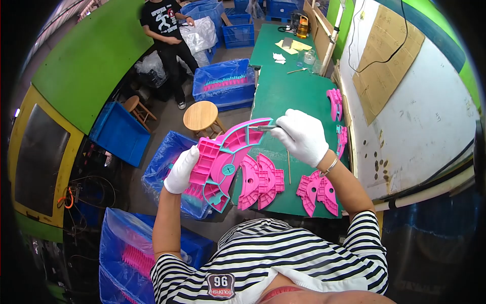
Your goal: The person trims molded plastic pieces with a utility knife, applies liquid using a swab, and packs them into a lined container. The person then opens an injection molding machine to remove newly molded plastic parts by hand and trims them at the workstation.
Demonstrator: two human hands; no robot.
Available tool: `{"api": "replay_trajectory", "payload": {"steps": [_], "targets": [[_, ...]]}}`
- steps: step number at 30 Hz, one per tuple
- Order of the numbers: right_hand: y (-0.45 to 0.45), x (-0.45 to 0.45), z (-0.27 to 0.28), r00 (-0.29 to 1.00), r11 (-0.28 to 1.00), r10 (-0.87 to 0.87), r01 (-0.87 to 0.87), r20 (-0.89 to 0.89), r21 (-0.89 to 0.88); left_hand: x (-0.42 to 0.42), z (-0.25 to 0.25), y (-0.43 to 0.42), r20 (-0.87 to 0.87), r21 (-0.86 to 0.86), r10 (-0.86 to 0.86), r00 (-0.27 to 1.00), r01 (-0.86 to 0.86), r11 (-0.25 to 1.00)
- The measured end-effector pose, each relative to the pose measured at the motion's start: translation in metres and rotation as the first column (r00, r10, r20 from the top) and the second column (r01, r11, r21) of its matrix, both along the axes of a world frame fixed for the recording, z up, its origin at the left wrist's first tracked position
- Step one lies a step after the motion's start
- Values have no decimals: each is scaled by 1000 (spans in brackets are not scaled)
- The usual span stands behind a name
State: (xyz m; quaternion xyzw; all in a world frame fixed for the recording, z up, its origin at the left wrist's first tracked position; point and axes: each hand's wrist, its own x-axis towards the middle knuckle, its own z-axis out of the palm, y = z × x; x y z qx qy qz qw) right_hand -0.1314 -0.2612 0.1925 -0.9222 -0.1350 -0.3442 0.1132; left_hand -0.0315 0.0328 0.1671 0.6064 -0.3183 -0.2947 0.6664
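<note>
My left hand [183, 171], in a white glove, grips the left edge of a large curved pink part [223, 158] with teal edging and a round teal disc. My right hand [301, 136], also gloved, pinches a slim metal tool [263, 128], its tip at the upper right end of that part. The part is held up in front of the green table's left edge. Just beyond it on the table lie joined pink parts [260, 181], and a second pink group [317, 192] is near the front right corner.
The green table [276, 96] also bears pink parts [335, 105] along the wall, papers [295, 46] and a bottle [302, 27]. Left of it are a round stool [201, 115] and blue crates [224, 96]. A person [169, 38] stands at the back left.
</note>
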Motion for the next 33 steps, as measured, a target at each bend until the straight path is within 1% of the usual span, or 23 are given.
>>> {"api": "replay_trajectory", "payload": {"steps": [7,10,14,20,23,27,28,29,30,32,33], "targets": [[-4,0,0,1000,1000,1,-1,-30,-20,-6,10,-5,-12,19,-4,1000,4,1000],[-6,0,-2,999,1000,-9,8,-33,-27,-1,8,-3,0,57,-50,999,50,997],[-7,-4,0,998,997,-41,37,-55,-66,-1,4,-4,-8,70,-56,998,56,996],[-10,-7,0,997,997,-46,43,-58,-63,-1,2,-9,2,116,-51,999,50,992],[-13,-8,-2,998,996,-52,49,-37,-71,-2,0,-12,-33,108,-36,999,39,993],[-26,-11,-6,999,998,-28,30,25,-53,-3,-5,-15,-150,29,-23,988,28,999],[-30,-12,-7,1000,1000,-7,6,21,28,-3,-5,-16,-191,-4,-14,982,13,1000],[-32,-13,-8,1000,994,14,-16,18,108,-2,-6,-17,-189,-6,-13,982,12,1000],[-29,-12,-7,1000,994,15,-17,19,107,0,-7,-18,-203,-14,-28,979,26,1000],[-18,-6,-5,1000,964,-3,1,8,267,0,-8,-19,-219,-21,-45,975,41,999],[-11,-1,-4,1000,963,-10,8,6,268,1,-8,-20,-210,-15,-65,975,64,998]]}}
